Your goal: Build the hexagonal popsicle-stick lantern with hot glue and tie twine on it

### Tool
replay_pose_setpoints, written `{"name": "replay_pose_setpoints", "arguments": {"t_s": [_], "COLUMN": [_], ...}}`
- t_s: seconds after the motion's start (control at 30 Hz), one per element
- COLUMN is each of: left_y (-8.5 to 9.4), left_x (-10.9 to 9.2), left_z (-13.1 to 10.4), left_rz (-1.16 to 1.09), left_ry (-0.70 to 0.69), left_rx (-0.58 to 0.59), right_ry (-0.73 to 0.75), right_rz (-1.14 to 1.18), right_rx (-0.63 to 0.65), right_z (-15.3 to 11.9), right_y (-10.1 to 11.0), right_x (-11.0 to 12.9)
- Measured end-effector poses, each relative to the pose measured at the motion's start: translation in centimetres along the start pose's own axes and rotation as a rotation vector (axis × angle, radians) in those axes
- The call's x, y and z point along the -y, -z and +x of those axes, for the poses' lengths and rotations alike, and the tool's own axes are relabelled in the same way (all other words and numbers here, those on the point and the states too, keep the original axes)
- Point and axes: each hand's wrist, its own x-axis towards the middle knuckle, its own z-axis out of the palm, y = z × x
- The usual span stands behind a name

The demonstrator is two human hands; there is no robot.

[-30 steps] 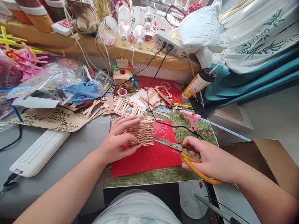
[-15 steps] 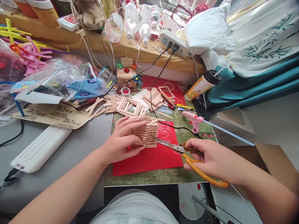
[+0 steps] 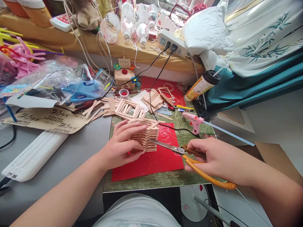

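The right hand (image 3: 208, 156) has its fingers in the orange handles of a pair of scissors (image 3: 174, 148), whose blades point left, their tips at the right side of a stack of wooden sticks (image 3: 146, 137); whether they touch the wood is hard to make out. The left hand (image 3: 126, 142) holds that stack from its left side, fingers over the top and front, above a red sheet (image 3: 163, 160) on the near part of a green wood-patterned board (image 3: 137, 183).

Farther back, right of the stack, a pink glue gun (image 3: 194, 122) rests on the board with a long clear glue stick (image 3: 229, 132) out of its back. Beyond the stack lie loose sticks and square stick frames (image 3: 127, 109), then a small tub (image 3: 123, 93) and, just past it, a stick-built box (image 3: 124, 78) with small flowers. A drink cup (image 3: 202, 85) leans at the far right.
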Motion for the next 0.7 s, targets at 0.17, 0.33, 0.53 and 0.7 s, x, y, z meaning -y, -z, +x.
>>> {"name": "replay_pose_setpoints", "arguments": {"t_s": [0.17,0.33,0.53,0.7], "left_y": [-0.2,-0.3,-0.4,-0.4], "left_x": [-0.1,-0.2,-0.3,-0.4], "left_z": [0.0,0.0,-0.1,-0.2], "left_rz": [0.024,0.039,0.031,0.043], "left_ry": [-0.029,-0.050,-0.050,-0.049], "left_rx": [-0.007,0.003,0.006,0.006], "right_ry": [-0.029,-0.059,-0.079,-0.106], "right_rz": [-0.117,-0.189,-0.242,-0.299], "right_rx": [-0.020,-0.011,-0.057,-0.084], "right_z": [-0.6,-1.2,-1.9,-2.4], "right_y": [0.9,1.1,1.1,1.0], "right_x": [1.0,2.3,3.8,5.2]}}
